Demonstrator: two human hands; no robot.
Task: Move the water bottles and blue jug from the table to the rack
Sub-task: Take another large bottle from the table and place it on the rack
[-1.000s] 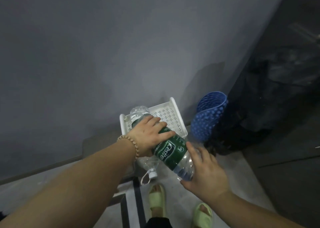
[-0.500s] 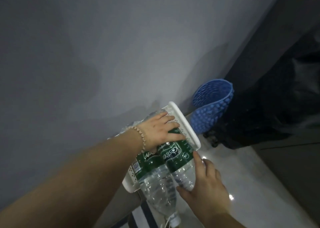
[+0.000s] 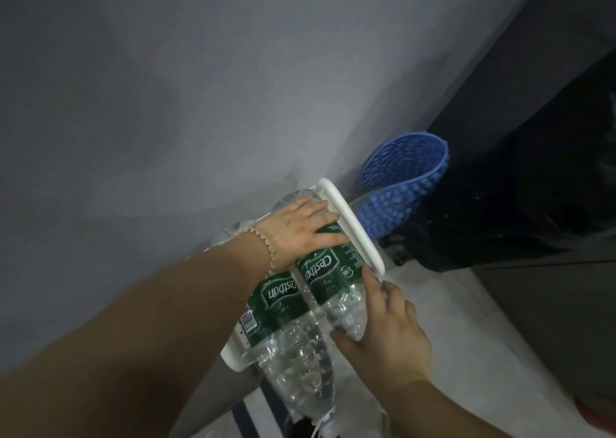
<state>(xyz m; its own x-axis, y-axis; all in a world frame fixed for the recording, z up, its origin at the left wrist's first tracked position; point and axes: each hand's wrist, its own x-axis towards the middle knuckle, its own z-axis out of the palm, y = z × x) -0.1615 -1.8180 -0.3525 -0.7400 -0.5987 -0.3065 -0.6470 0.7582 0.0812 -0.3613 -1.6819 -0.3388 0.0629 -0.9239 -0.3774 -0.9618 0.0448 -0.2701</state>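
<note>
Since both bottles lie on their sides with their neck ends jutting past the near edge of the rack (image 3: pixel 350 224), the head view points to one plain risk: they could slide or roll off toward the floor (image 3: pixel 466 337). The held bottle (image 3: pixel 328 271) sits against the rack's right rim and touches the second bottle (image 3: pixel 283 307) on its other side. The left hand (image 3: pixel 300 229) lies on top of it, fingers spread and fairly straight, pressing down rather than gripping. The right hand (image 3: pixel 390 334) cups its tapered shoulder, thumb beneath and fingers curled along the side. Smooth round plastic gives little hold. If either hand lets go before the bottle is pushed further in, its overhanging weight could, I judge, tip it out. The second bottle hangs out furthest with no hand on it, so a nudge from its neighbour might dislodge it. Whether the rack truly tilts I cannot tell. A blue basket (image 3: pixel 400 184) stands just beyond the rack; whether it is the jug is unclear.
</note>
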